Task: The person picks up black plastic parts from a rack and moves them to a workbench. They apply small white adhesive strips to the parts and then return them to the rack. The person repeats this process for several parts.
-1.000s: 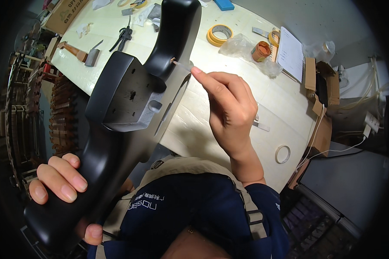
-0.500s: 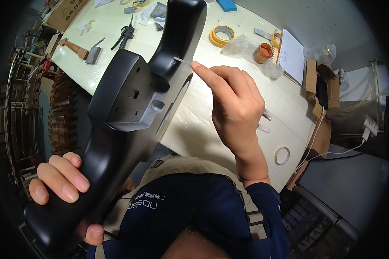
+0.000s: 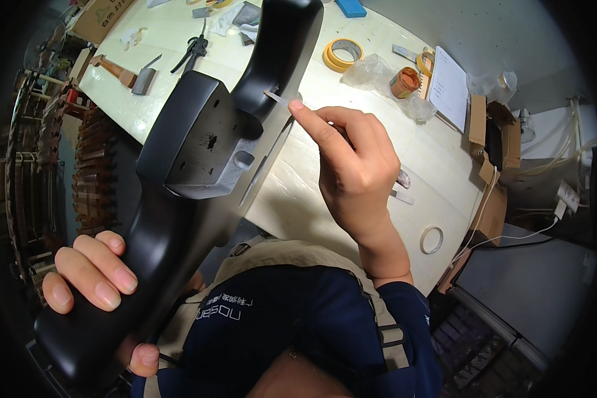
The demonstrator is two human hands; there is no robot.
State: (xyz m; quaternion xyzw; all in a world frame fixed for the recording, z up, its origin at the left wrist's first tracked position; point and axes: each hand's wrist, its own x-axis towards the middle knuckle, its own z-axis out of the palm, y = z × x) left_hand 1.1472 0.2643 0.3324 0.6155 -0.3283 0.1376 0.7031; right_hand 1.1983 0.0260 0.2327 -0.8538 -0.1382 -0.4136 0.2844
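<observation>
A long, smooth black piece (image 3: 158, 229) with curved ends and a boxy block in its middle is held slantwise before me. My left hand (image 3: 99, 275) grips its lower end, fingers over the top and thumb at the near side. In my right hand (image 3: 355, 156), thumb and fingers pinch a thin, pale strip-like blade (image 3: 280, 99). The blade's tip lies at a small dark mark on the black surface, just beyond the block; whether it touches cannot be made out. A slot runs along the piece's pale lower side. Small holes and a rough dark spot show on the block's face.
On the pale worktable (image 3: 298, 199) are a yellow tape roll (image 3: 341, 54), an open jar of orange-brown paste (image 3: 404, 82) on plastic film, a notebook (image 3: 449, 86), a black air gun (image 3: 191, 53), a hammer-like tool (image 3: 123, 74) and another tape ring (image 3: 432, 240). Cardboard boxes (image 3: 496, 129) stand at right.
My right hand has shifted slightly left and down, and the blade now lies more over the black surface. The left hand keeps its grip; the black piece has barely moved.
</observation>
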